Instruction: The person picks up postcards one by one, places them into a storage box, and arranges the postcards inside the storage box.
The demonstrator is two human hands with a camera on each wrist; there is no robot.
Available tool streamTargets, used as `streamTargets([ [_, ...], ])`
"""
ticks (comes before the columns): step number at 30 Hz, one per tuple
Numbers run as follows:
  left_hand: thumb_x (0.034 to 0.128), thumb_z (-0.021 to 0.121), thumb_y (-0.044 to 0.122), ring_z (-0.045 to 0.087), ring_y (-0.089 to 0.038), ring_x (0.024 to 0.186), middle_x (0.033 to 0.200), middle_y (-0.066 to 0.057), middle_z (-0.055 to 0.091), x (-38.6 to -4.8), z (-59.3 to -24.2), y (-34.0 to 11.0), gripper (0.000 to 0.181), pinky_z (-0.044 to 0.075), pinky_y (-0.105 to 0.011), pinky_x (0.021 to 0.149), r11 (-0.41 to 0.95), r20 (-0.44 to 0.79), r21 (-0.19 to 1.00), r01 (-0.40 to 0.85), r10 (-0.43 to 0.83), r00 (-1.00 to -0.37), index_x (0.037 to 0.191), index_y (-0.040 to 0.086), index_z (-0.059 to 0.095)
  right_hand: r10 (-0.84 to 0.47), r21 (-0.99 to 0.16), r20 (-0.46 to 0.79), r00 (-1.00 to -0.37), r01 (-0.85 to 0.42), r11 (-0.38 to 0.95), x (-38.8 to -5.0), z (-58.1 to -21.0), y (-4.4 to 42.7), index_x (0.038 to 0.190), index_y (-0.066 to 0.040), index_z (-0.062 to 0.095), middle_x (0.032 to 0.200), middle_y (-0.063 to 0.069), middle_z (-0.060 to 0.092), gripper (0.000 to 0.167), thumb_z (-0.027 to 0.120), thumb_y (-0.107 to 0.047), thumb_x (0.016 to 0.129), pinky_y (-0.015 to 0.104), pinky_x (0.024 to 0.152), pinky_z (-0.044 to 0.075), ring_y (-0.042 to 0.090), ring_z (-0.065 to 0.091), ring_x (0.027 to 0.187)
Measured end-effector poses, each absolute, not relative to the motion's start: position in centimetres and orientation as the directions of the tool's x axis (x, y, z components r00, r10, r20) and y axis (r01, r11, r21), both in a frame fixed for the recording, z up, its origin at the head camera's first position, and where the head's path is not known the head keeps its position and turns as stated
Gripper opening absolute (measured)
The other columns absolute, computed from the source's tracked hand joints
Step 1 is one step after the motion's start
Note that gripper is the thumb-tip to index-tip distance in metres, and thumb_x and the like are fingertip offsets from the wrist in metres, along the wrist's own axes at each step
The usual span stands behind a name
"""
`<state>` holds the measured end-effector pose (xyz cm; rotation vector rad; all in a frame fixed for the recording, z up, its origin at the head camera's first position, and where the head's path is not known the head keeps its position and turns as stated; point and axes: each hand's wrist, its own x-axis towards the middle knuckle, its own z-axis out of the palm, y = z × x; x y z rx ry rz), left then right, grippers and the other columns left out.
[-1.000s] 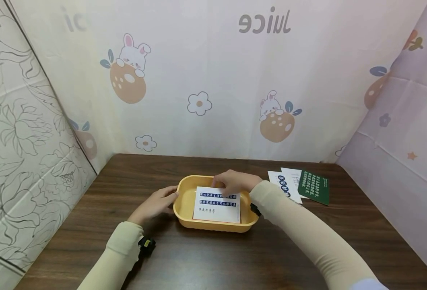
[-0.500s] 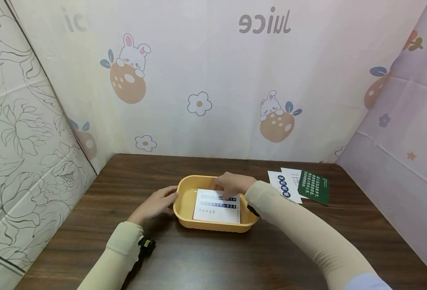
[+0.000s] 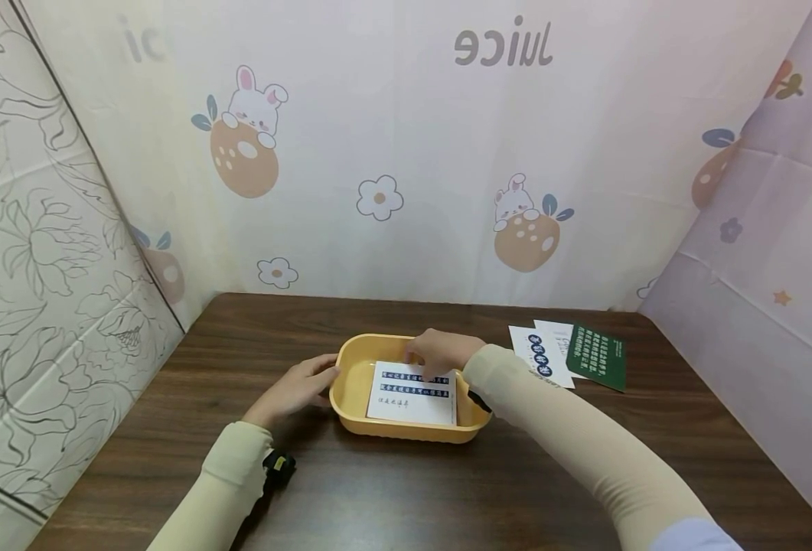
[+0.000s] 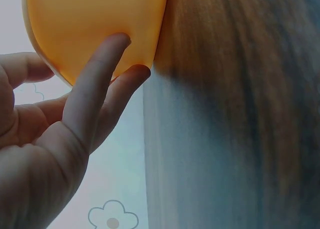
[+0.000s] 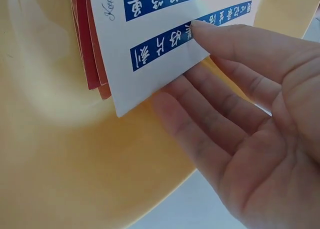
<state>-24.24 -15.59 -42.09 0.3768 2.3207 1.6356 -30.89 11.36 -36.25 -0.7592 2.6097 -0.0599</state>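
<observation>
A yellow plastic tray [image 3: 357, 383] stands on the table and holds a white card [image 3: 406, 409] with blue bands of Chinese writing. In the right wrist view, several red-edged cards [image 5: 90, 49] lie under that white card. My right hand [image 3: 440, 352] reaches into the tray and pinches the white card near its far edge, thumb on the printed face and fingers underneath. My left hand [image 3: 302, 389] rests against the left end of the tray. Its fairly straight fingers [image 4: 100, 79] touch the rim and outer wall.
To the right of the tray lie two white cards [image 3: 535, 353] and a dark green card [image 3: 597, 356], partly overlapping. The brown wooden table [image 3: 378, 497] ends at a patterned cloth backdrop [image 3: 378, 252]; more cloth hangs on both sides.
My right hand has shifted slightly left and down in the head view, and the far edge of the white card has dropped a little. My left hand stays against the tray.
</observation>
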Motion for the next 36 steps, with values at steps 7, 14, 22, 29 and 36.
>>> streamTargets([
  [7, 0.1087, 0.045, 0.022, 0.063, -0.033, 0.111, 0.14, -0.027, 0.051, -24.3, -42.2, -15.6, 0.048, 0.061, -0.042, 0.078, 0.343, -0.079, 0.938, 0.052, 0.359, -0.93, 0.149, -0.003, 0.041, -0.532, -0.166, -0.376, -0.759, -0.509, 0.844, -31.0, -35.5, 11.8, 0.121, -0.018, 0.069, 0.101, -0.003, 0.065, 0.034, 0.075, -0.009, 0.089, 0.032, 0.079, 0.054, 0.016, 0.059, 0.089],
  [14, 0.1086, 0.045, 0.021, 0.062, -0.034, 0.113, 0.141, -0.027, 0.05, -24.2, -42.2, -15.6, 0.047, 0.061, -0.042, 0.079, 0.342, -0.082, 0.939, 0.047, 0.354, -0.932, 0.149, -0.003, 0.041, -0.54, -0.252, -0.366, -0.758, -0.478, 0.841, -30.9, -33.8, 13.1, 0.128, -0.018, 0.067, 0.113, 0.001, 0.066, 0.036, 0.072, -0.012, 0.092, 0.038, 0.09, 0.054, 0.018, 0.06, 0.101],
  [22, 0.1088, 0.045, 0.021, 0.06, -0.035, 0.116, 0.142, -0.027, 0.05, -24.4, -42.3, -15.6, 0.047, 0.061, -0.041, 0.079, 0.336, -0.082, 0.94, 0.048, 0.364, -0.928, 0.15, -0.003, 0.04, -0.584, -0.293, -0.282, -0.761, -0.512, 0.808, -31.0, -32.7, 16.1, 0.125, -0.013, 0.069, 0.108, 0.0, 0.067, 0.032, 0.07, -0.012, 0.093, 0.035, 0.085, 0.056, 0.017, 0.061, 0.096],
  [29, 0.1087, 0.045, 0.021, 0.062, -0.033, 0.111, 0.139, -0.027, 0.052, -24.5, -42.4, -15.6, 0.048, 0.061, -0.041, 0.078, 0.354, -0.087, 0.934, 0.048, 0.356, -0.931, 0.15, -0.002, 0.04, -0.576, -0.338, -0.198, -0.793, -0.497, 0.799, -31.1, -32.1, 19.4, 0.122, -0.009, 0.069, 0.104, 0.0, 0.068, 0.026, 0.065, -0.015, 0.097, 0.036, 0.082, 0.056, 0.017, 0.062, 0.094],
  [36, 0.1088, 0.045, 0.022, 0.061, -0.034, 0.114, 0.142, -0.027, 0.05, -24.6, -42.4, -15.7, 0.049, 0.061, -0.041, 0.078, 0.359, -0.089, 0.932, 0.047, 0.355, -0.931, 0.15, -0.003, 0.04, -0.556, -0.342, -0.124, -0.822, -0.49, 0.802, -31.5, -32.4, 22.5, 0.121, -0.005, 0.069, 0.113, 0.008, 0.069, 0.026, 0.06, -0.015, 0.099, 0.039, 0.082, 0.058, 0.022, 0.066, 0.098],
])
